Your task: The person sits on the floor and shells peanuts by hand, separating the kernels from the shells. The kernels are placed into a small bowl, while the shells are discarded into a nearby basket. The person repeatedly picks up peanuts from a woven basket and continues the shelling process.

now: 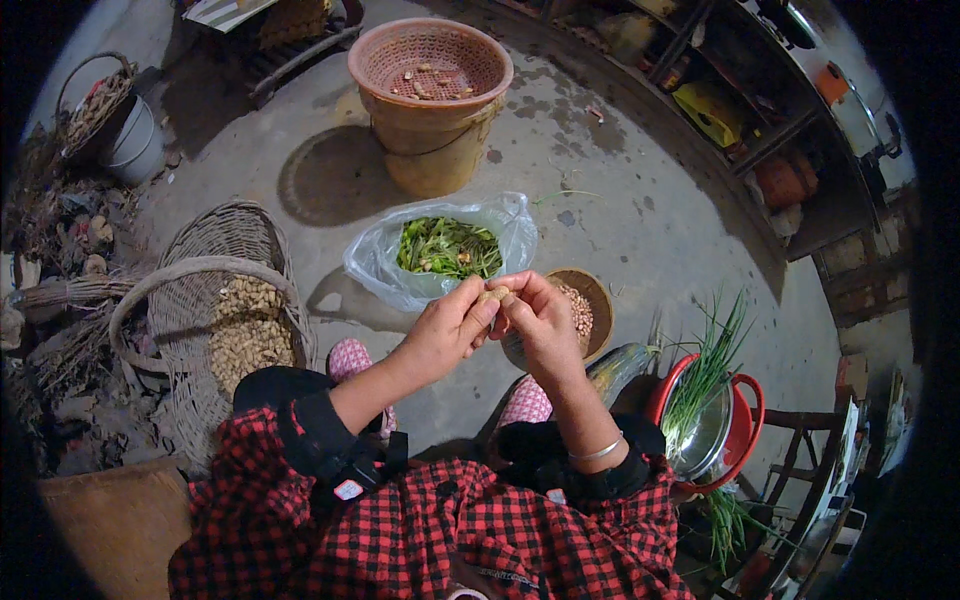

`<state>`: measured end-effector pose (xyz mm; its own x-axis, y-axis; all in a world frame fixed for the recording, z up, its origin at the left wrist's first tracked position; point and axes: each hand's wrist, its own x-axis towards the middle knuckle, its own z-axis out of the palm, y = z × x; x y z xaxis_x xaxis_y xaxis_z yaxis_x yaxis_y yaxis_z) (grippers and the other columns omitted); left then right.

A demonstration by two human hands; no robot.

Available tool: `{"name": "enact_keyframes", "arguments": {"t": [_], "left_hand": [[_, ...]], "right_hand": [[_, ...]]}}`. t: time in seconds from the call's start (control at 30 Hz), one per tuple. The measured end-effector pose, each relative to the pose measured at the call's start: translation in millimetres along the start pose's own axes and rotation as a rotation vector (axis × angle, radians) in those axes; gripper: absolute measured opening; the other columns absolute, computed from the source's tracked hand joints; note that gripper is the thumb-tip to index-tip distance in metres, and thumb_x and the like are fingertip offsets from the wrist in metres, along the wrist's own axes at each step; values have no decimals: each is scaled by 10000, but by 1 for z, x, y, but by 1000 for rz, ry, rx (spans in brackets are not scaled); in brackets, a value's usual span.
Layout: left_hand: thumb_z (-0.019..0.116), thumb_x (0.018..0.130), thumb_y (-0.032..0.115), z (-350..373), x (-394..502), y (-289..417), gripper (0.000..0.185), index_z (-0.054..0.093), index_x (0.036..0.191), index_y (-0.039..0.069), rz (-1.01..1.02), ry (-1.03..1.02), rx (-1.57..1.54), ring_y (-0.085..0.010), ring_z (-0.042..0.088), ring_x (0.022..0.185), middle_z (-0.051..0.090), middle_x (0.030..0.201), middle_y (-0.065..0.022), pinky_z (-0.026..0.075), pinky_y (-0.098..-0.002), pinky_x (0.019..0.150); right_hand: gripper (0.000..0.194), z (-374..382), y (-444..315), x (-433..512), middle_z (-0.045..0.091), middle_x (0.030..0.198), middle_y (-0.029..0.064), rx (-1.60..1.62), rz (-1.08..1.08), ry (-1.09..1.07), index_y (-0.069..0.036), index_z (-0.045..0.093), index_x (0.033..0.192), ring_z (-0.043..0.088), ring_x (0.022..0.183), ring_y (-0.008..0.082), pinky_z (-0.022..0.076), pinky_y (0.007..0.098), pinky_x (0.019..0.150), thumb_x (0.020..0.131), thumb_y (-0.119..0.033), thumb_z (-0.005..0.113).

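Between the fingertips of my left hand (442, 319) and my right hand (541, 311) is an unshelled peanut (493, 295), pinched from both sides. Below and right of my hands stands a round bowl (604, 319) of shelled peanut kernels (579, 307), partly covered by my right hand. Just beyond my fingers lies a clear plastic bag (375, 251), its mouth spread wide around green leaves (442, 244) and a few pale bits. At my left, a wicker basket (202, 247) with an arched handle holds many peanuts in their shells (251, 330).
A pink perforated basin (360, 64) with several peanut shells sits atop a yellowish bucket (435, 165). On the right are a squash (619, 367) and a red basin (750, 431) with a metal bowl and green onions (705, 397). Firewood (67, 300) lines the left; shelves (750, 97) the right.
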<state>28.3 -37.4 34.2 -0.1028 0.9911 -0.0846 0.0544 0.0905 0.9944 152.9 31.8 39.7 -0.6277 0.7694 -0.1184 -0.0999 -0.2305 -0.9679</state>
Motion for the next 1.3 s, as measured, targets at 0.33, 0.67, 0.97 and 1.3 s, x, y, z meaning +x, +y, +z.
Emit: {"name": "enact_keyframes", "arguments": {"t": [0.33,0.67,0.97,1.3], "left_hand": [[387,914,216,9,-2,-1,239,466,857,-2,144,171,166,-272,544,548,521,609,-154,400,-347,490],[317,933,293,3,1,-7,370,535,870,1,4,156,135,-176,475,477,478,543,-71,383,-311,467],[355,921,260,0,2,-6,321,530,832,7,-21,125,120,-172,491,478,493,541,-58,387,-308,465],[428,872,219,-6,7,-9,239,486,760,15,75,226,482,-367,548,604,547,621,-187,410,-439,533]], "right_hand": [[78,9,6,-1,538,690,47,73,22,44,-3,472,870,539,530,100,454,219,461,832,-62,438],[220,-1,10,8,583,716,65,-33,92,-28,2,514,902,569,594,110,474,223,515,813,-177,606],[183,-11,8,8,598,802,60,-16,10,-62,16,543,928,570,700,104,490,240,633,801,-97,610],[253,-11,21,8,596,885,61,245,153,-18,14,539,1055,566,798,111,479,245,731,813,-55,567]]}}
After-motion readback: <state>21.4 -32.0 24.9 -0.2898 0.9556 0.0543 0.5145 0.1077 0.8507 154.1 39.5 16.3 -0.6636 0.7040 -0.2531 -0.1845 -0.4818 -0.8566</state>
